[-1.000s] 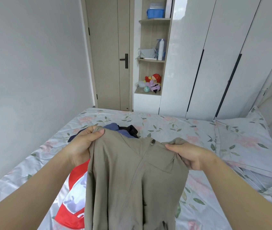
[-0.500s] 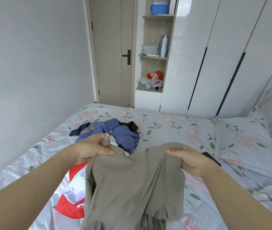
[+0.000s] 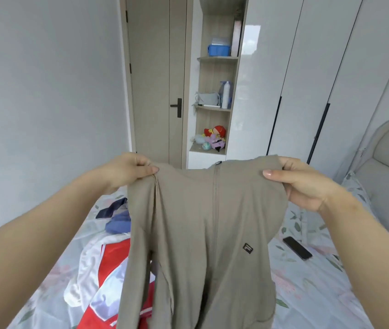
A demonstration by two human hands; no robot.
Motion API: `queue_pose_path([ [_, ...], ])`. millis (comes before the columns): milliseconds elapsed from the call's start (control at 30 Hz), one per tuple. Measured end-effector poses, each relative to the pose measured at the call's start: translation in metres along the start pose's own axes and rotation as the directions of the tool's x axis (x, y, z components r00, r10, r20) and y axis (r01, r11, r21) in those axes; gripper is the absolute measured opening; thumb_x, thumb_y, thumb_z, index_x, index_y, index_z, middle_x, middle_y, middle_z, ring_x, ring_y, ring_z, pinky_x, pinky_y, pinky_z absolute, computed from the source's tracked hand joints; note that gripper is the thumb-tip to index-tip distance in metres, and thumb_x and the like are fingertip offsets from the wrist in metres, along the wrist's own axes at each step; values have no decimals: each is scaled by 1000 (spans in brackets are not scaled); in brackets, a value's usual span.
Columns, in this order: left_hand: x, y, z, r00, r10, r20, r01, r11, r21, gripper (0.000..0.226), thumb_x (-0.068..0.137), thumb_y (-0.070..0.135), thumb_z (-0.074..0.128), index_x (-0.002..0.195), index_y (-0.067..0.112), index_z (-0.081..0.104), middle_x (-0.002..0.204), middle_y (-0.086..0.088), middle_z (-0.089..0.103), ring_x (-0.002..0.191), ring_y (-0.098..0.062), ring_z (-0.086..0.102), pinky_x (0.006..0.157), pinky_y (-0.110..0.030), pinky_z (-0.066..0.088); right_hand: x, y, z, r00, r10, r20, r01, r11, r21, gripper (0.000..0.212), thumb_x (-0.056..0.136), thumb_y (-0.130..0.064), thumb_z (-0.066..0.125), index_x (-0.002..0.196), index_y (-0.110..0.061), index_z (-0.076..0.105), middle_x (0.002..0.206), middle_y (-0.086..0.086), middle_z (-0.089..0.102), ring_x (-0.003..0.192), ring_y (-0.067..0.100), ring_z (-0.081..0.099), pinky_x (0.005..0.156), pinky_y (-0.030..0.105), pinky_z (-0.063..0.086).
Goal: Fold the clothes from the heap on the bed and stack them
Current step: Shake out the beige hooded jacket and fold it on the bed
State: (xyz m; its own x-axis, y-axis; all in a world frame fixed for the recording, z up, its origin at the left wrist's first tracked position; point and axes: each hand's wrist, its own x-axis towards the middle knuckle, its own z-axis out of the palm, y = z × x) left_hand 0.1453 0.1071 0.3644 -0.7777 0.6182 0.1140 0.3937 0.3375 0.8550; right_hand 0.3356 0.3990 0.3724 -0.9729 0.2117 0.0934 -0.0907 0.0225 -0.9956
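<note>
- Both hands are higher than half a second ago. The left hand (image 3: pixel 129 173) and the right hand (image 3: pixel 307 184) have come up from just above the bed (image 3: pixel 307 293) and now stand wider apart.
- The taupe jacket (image 3: pixel 200 233) sagged in a crumpled bunch between the fingers then. Now it hangs stretched out below them, its front turned to the person.
- The left fingers are curled tight, thumb pressed on top, pinching one top corner of the jacket.
- The right fingers are wrapped behind the other top corner, with the thumb laid across the front of the cloth.
- Between the two sets of fingers the top edge runs almost level, with a small dark zip pull at its middle. A closed zip runs straight down from it.
- Below the right fingers a small dark logo patch shows on the chest; it was out of sight earlier.
- Below the left fingers a fold runs down the cloth, and a sleeve hangs along that side.
- The jacket's lower end drops out of view, so I cannot tell whether it touches the bed.
- Behind the jacket, below the left fingers, the red and white garment (image 3: pixel 110 264) lies where it lay before. The blue garment (image 3: pixel 117 222) is just beyond it.
- Below the right fingers a dark phone (image 3: pixel 297 248) lies flat on the floral sheet, now fully in view. Earlier only its corner showed behind the wrist.
</note>
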Motion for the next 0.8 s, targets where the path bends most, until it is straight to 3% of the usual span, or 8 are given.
queue_pose_path([
  [100,-6,12,-13,999,28,42,-16,968,-251,9,94,8,54,87,9,59,80,-5,57,68,-13,54,61,-18,46,-10,-14,9,992,123,41,-113,976,-185,30,72,2,64,102,1,68,101,15,72,86,22,70,82,30,56],
  [200,-3,17,-22,988,153,32,-157,955,253,12,87,15,67,89,18,56,77,4,50,70,-11,48,62,-16,38,-18,-28,21,978,79,-195,-136,943,-303,18,79,6,66,96,3,66,86,13,72,74,21,68,72,30,58],
  [267,-1,21,-26,957,290,27,-231,700,676,14,89,25,64,87,19,52,77,4,53,77,-18,52,65,-25,38,-24,-39,29,950,-11,-313,-90,948,-306,8,78,2,70,82,-4,66,75,8,71,66,17,68,62,28,58],
  [367,0,25,-29,901,428,-70,-168,493,854,16,97,32,48,91,17,51,90,-6,61,90,-31,57,68,-32,41,-33,-50,39,910,-156,-384,-6,921,-389,13,77,-5,75,73,-12,64,68,-2,71,57,7,66,47,17,50],
  [500,-2,27,-35,868,494,-51,-132,328,935,30,101,33,36,86,15,55,87,-9,62,86,-32,59,64,-30,41,-46,-58,46,901,-155,-404,-58,882,-468,18,82,-11,72,93,0,64,90,10,69,75,18,66,66,28,56],
  [600,-6,27,-50,933,352,72,-268,549,792,33,99,28,46,72,13,57,76,-8,62,76,-27,55,64,-26,39,-62,-53,48,933,-28,-359,-118,918,-379,8,83,-5,68,90,-3,65,89,9,71,75,18,68,70,30,58],
  [700,-22,24,-63,957,152,245,-203,959,196,32,96,19,53,70,20,70,69,3,69,63,-11,61,64,-17,48,-75,-47,51,946,32,-323,-133,945,-297,12,73,-8,73,82,-9,64,79,3,73,70,12,70,58,23,55],
  [800,-32,20,-62,962,107,253,-31,958,-286,34,100,12,42,76,14,66,57,5,65,46,-5,59,45,-13,45,-89,-39,53,952,86,-295,-147,971,-191,31,60,-16,76,86,-6,64,78,5,72,68,13,69,55,21,53],
])
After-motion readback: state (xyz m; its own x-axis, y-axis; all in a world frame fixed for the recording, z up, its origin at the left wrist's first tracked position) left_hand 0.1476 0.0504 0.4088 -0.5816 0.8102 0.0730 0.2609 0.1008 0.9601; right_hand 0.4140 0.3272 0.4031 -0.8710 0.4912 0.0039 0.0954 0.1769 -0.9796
